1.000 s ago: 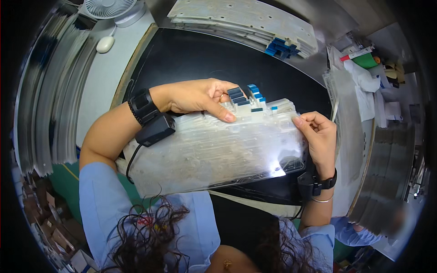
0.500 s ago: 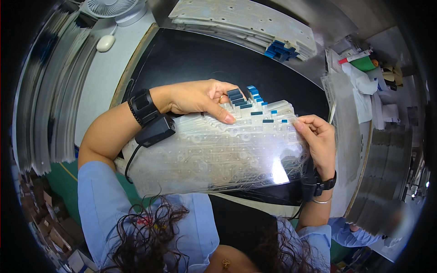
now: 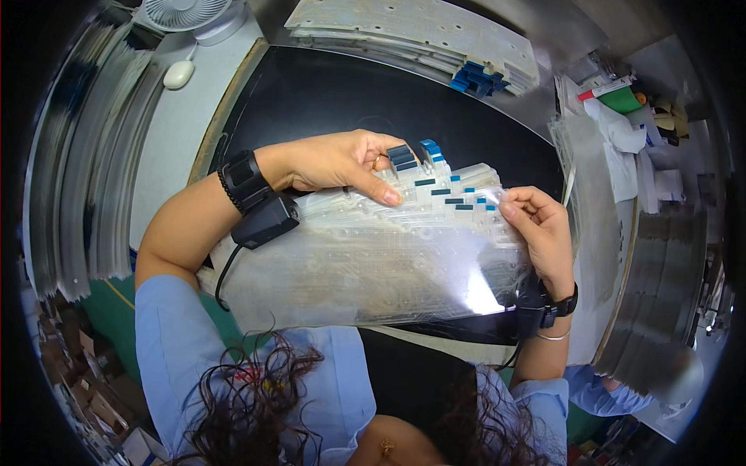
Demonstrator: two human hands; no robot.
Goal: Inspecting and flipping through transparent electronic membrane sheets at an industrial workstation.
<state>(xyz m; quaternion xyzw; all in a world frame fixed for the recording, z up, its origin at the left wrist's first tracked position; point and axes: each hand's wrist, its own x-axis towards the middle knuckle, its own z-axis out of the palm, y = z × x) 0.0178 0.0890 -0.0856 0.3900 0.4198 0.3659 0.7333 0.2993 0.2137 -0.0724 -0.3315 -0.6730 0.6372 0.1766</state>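
Over the near side of the smooth black table [image 3: 311,97], a fanned stack of clear, rectangular plastic film sheets with fine printed lines [image 3: 373,268] lies before the person, its long axis running left to right, the right end slightly farther away. Narrow pale tabs with dark-blue and bright-blue ends [image 3: 440,192] point away from the person at the far edge. The left hand [image 3: 338,165] is clamped on that edge, thumb on top, fingers partly hidden. The right hand [image 3: 549,233] pinches the stack's right corner between thumb and forefinger. Compared with one second ago, more blue ends show in a slanting row toward the right hand; the left hand keeps nearly the same place.
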